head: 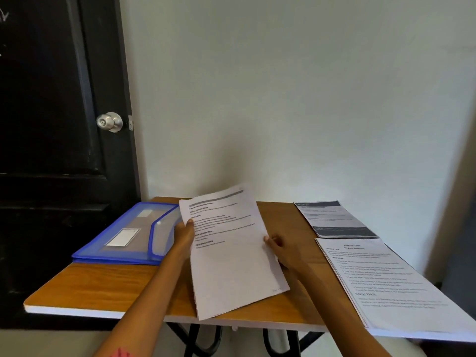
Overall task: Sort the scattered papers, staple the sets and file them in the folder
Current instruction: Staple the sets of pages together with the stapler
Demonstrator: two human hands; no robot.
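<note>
Head view: held sheet hides both hands' fingers.

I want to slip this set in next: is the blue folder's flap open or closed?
Closed, it seems: the blue folder lies flat on the table with its curved flap folded down over the front. Whether it is fastened cannot be told.

i see both forearms reaching up from the bottom edge, bare, slightly converging. my left hand is raised, the thumb lies on the front of the sheet of paper at its left edge, the other fingers are hidden behind it. my right hand grips the right edge of the same sheet, fingers curled round it. both wrists look straight, the hands well apart, about the same height
</note>
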